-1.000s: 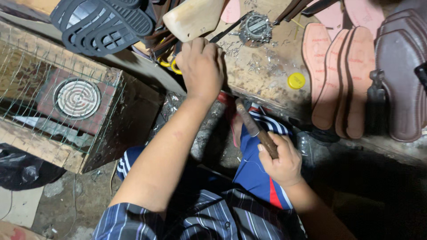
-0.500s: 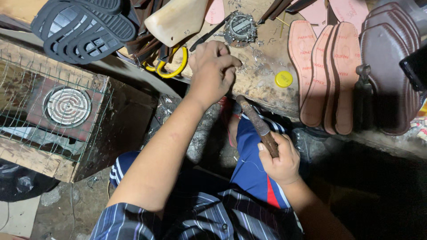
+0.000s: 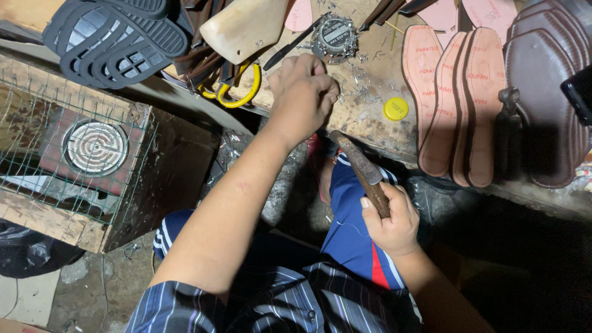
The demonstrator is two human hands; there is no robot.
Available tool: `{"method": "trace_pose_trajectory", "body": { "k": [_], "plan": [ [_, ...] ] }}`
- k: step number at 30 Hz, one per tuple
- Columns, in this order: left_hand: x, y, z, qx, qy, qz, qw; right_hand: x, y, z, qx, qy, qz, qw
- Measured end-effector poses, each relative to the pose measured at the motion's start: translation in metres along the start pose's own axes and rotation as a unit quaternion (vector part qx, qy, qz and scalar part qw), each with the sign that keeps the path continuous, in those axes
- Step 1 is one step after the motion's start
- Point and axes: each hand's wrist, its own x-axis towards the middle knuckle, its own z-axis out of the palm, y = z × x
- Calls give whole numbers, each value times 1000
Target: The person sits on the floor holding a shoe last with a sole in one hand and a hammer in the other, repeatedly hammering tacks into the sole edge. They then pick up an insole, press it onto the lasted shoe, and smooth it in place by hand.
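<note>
The hammer (image 3: pixel 364 172) is gripped low on its wooden handle by the right hand (image 3: pixel 388 216), fingers fully clenched round it. The handle's long axis is laid along the 11-to-5 line; the head end is pointed at 11 o'clock, toward the bench edge (image 3: pixel 370 132), and is seen just below it.

The left hand (image 3: pixel 302 92) is set on the workbench at 11 o'clock from the hammer's head end. Fingers are curled together over the bench top as if something small is pinched; what is held cannot be told, it is hidden under the fingers. The left hand is the nearer one to the bench work spot; the hammer head is close beside it but apart.

Scattered small nails are seen around a round tin (image 3: pixel 335 34) at 12 o'clock from the left hand. Yellow-handled scissors (image 3: pixel 237 92) are laid at 9 o'clock from it, a yellow cap (image 3: pixel 395 108) at 3 o'clock, and stacked pink insoles (image 3: pixel 450 92) beyond that. Open room for the hammer is limited to the gap between the bench edge and the lap.
</note>
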Motion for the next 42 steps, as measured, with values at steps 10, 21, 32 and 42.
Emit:
{"method": "trace_pose_trajectory", "body": {
  "k": [10, 21, 32, 42],
  "plan": [
    [-5, 1, 12, 74, 33, -5, 997, 1, -2, -2, -5, -1, -2, 1000],
    [3, 14, -2, 46, -4, 5, 999, 2, -5, 0, 9, 3, 9, 1000],
    [-1, 3, 15, 110, 28, 46, 993, 3, -5, -1, 1, 3, -2, 1000],
    [4, -5, 10, -55, 81, -26, 995, 4, -5, 0, 9, 0, 8, 1000]
  ]
}}
